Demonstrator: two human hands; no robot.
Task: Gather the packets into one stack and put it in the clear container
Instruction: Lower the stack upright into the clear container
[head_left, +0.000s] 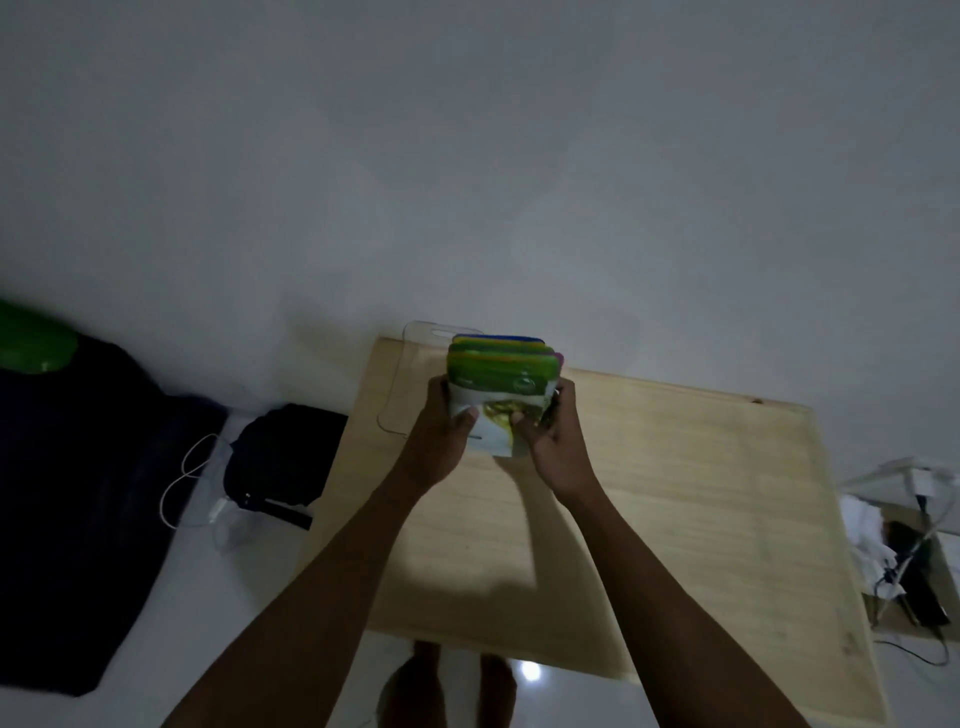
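A stack of packets (501, 382), green, yellow, blue and pink at the edges with a white and green one in front, is held upright above the wooden table (675, 493). My left hand (444, 434) grips its left side and my right hand (553, 439) grips its right side, thumbs on the front packet. The clear container (402, 387) stands at the table's far left corner, just behind and left of the stack; the stack and my left hand hide much of it.
Left of the table on the white floor lie a black bag (283, 457), a white cable (182, 483) and dark cloth (78, 493). At the right are wires and a dark device (914, 571). A wall rises behind.
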